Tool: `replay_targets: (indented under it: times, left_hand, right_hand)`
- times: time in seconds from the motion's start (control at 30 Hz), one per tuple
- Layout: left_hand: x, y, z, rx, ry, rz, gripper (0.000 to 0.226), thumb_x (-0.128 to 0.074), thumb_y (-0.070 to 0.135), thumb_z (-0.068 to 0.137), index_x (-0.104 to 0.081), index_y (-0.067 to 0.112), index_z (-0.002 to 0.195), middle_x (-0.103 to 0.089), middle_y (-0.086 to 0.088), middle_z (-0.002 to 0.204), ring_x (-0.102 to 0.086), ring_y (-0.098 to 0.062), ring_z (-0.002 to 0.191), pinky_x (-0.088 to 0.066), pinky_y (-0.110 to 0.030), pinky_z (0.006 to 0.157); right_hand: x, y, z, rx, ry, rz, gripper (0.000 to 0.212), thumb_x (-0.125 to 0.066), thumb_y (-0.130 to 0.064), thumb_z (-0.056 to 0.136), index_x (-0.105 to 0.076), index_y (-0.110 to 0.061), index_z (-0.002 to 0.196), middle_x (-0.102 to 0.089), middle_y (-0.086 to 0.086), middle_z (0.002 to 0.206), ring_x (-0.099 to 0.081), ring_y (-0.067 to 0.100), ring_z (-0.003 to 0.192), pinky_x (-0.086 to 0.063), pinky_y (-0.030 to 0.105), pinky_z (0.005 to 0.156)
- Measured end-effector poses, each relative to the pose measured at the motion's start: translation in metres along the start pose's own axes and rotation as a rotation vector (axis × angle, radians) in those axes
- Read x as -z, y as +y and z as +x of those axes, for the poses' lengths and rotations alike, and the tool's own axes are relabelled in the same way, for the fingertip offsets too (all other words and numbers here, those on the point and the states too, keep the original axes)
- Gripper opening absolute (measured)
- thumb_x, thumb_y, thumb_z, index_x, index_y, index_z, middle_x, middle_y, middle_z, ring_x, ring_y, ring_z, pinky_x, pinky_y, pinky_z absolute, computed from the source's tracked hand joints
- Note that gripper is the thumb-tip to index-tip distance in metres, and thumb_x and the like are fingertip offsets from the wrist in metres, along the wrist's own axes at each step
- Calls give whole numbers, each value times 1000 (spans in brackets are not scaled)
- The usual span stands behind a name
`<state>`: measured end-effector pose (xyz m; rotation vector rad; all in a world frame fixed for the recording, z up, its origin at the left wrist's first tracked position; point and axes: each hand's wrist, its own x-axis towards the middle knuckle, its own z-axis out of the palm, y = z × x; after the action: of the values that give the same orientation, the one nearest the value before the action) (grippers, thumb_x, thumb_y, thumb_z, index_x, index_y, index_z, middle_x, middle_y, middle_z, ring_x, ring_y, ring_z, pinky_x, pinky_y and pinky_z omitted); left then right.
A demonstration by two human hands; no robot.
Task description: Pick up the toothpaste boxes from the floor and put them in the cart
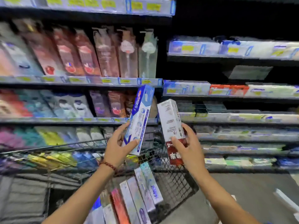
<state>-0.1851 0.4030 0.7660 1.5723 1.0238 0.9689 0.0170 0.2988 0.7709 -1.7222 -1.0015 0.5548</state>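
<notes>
- I am seeing my left hand (119, 147) gripping one toothpaste box (140, 120) at its lower end, the box standing nearly upright.
- My right hand (188, 147) is gripping a second toothpaste box (172, 130) just to the right of the first, the two apart.
- Both boxes are hanging above the wire cart (171, 180), which is sitting below and between my arms.
- More boxes (142, 196) are lying side by side inside the cart.
- Stocked shelves (80, 81) are standing behind the cart, running left and right.
</notes>
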Motion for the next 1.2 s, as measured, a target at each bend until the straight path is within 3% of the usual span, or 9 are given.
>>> replay_targets:
  times: [0.13, 0.23, 0.47, 0.6, 0.77, 0.87, 0.93, 1.13, 1.2]
  left_hand:
    - [16, -33, -3, 83, 99, 31, 58, -74, -6, 74, -52, 14, 124, -61, -3, 105, -59, 9, 73, -44, -4, 67]
    - [16, -61, -12, 195, 150, 22, 58, -80, 3, 69, -55, 19, 119, -61, -9, 119, -62, -1, 89, -47, -10, 79]
    - [-18, -144, -60, 523, 319, 96, 60, -82, 32, 63, -56, 24, 116, -60, 11, 108, -57, 12, 86, -43, -2, 72]
    - [-44, -206, -91, 764, 345, 112, 76, -74, 62, 49, -59, 36, 118, -64, -1, 116, -63, -23, 97, -53, -37, 87]
    - [-79, -253, -98, 875, 293, 162, 54, -73, 5, 79, -51, 24, 124, -58, -2, 111, -54, 13, 69, -40, 1, 65]
    - [-90, -277, -98, 907, 236, 252, 61, -72, 16, 81, -45, 27, 134, -56, 8, 120, -53, 2, 80, -36, -2, 65]
    - [-91, -287, -95, 934, 180, 313, 65, -71, 20, 81, -41, 25, 138, -55, 8, 121, -52, -7, 89, -35, -9, 73]
    - [-97, -306, -91, 1062, 77, 461, 76, -71, 36, 77, -32, 26, 142, -63, 7, 116, -63, -17, 96, -47, -23, 82]
    - [-97, -302, -87, 1110, 27, 536, 80, -68, 45, 77, -27, 26, 143, -65, 2, 108, -64, -19, 93, -52, -31, 81]
  right_hand:
    - [-31, 19, 21, -18, -91, -7, 45, -66, -24, 86, -48, -42, 123, -65, -24, 98, -65, 8, 88, -54, 41, 80]
    - [-52, 46, 34, -90, -220, 19, 44, -66, -25, 87, -48, -55, 113, -69, -17, 95, -68, 16, 85, -56, 47, 78]
    - [-102, 136, 46, -296, -472, -31, 50, -66, -25, 87, -45, -45, 127, -70, -4, 103, -70, 20, 84, -57, 49, 75]
    - [-124, 185, 26, -358, -522, -89, 56, -67, -31, 86, -44, -31, 137, -65, -7, 95, -67, 17, 81, -57, 47, 76]
    - [-154, 241, 5, -462, -558, -224, 60, -64, -35, 87, -39, -30, 141, -50, -15, 129, -56, 13, 105, -46, 36, 94]
    - [-172, 267, -6, -534, -588, -269, 63, -63, -35, 87, -36, -29, 144, -50, 1, 139, -56, 25, 115, -45, 44, 98]
    - [-182, 275, -9, -548, -617, -288, 64, -64, -30, 88, -35, -24, 145, -48, 3, 142, -52, 26, 121, -42, 33, 101]
    - [-190, 285, -15, -506, -725, -359, 62, -60, -18, 89, -33, -28, 143, -65, -8, 91, -61, 6, 72, -46, 10, 60]
    - [-187, 282, -15, -471, -731, -361, 59, -59, -14, 89, -34, -21, 142, -62, -8, 86, -59, 5, 70, -48, 11, 59]
